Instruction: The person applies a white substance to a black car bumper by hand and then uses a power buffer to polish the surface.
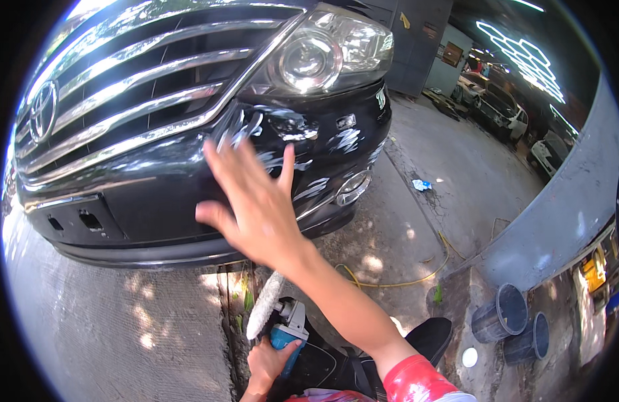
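My right hand is stretched out over the front bumper of a black car, fingers spread and slightly blurred. Whether the palm touches the paint I cannot tell. Low in the picture, my left hand is wrapped around the teal body of a polisher. Its white, fluffy pad is tilted up on edge, beneath my right forearm. Whitish smears and reflections show on the bumper corner below the headlight.
Chrome bars cross the grille at upper left. A yellow hose curves over the concrete to the right. Two dark buckets stand at lower right near a grey panel. Other cars are inside the workshop behind.
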The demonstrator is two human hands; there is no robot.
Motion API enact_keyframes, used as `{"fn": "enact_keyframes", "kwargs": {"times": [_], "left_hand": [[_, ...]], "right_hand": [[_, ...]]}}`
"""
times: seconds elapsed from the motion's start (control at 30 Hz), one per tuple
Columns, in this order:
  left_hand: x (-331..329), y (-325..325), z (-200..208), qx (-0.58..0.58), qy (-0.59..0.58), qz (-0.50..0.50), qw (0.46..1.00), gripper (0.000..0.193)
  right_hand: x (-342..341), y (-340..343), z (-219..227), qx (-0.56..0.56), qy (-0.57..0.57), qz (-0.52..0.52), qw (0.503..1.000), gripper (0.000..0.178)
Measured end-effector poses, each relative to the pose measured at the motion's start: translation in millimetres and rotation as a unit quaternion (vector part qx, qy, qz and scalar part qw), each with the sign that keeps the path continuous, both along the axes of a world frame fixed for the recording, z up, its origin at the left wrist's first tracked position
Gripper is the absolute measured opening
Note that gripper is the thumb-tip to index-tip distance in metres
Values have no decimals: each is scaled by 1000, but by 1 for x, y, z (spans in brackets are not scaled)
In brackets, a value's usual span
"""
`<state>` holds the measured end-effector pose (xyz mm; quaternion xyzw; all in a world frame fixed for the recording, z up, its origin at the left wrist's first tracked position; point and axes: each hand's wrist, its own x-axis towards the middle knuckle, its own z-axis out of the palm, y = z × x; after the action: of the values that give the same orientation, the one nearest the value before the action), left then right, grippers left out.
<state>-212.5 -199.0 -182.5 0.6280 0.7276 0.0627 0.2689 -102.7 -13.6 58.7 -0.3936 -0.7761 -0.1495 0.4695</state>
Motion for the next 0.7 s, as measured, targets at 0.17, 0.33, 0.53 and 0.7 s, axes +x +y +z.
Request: {"fn": "enact_keyframes", "kwargs": {"times": [0.17, 0.33, 0.53, 0.7], "left_hand": [[-14, 3, 4, -4, -18, 37, 999, 95], [-10, 5, 6, -41, -39, 10, 998, 108], [-7, 12, 9, -50, -41, 0, 998, 103], [-1, 17, 0, -60, -38, -53, 996, 104]], "right_hand": [[62, -74, -32, -102, 36, -52, 993, 38], [243, -177, -138, -382, -146, -527, 745, 42], [292, -266, -211, -566, -207, -506, 617, 69], [258, -267, -208, -398, -268, -447, 755, 34]]}}
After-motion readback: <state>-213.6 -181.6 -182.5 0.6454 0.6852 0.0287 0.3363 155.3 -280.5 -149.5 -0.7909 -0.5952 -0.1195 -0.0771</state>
